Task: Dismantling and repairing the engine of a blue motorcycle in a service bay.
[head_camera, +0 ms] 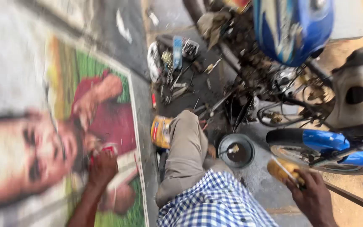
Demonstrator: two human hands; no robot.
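My left hand (103, 167) presses flat on a printed banner sheet (64, 126) spread on the ground at the left, fingers apart, holding nothing. My right hand (309, 194) at the lower right grips a yellowish brush-like tool (283, 170) with a thin light handle. The tool is near a round dark bowl of oily liquid (236, 150) that holds a small piece. My bent knee in beige trousers (186, 145) and a blue checked shirt (215, 201) fill the lower middle.
A blue motorcycle (293, 29) with an exposed engine (269, 75) stands at the upper right, its blue-fendered wheel (324, 147) beside my right hand. Several loose tools (177, 75) lie scattered on the dark ground. A yellow can (160, 131) lies by my knee.
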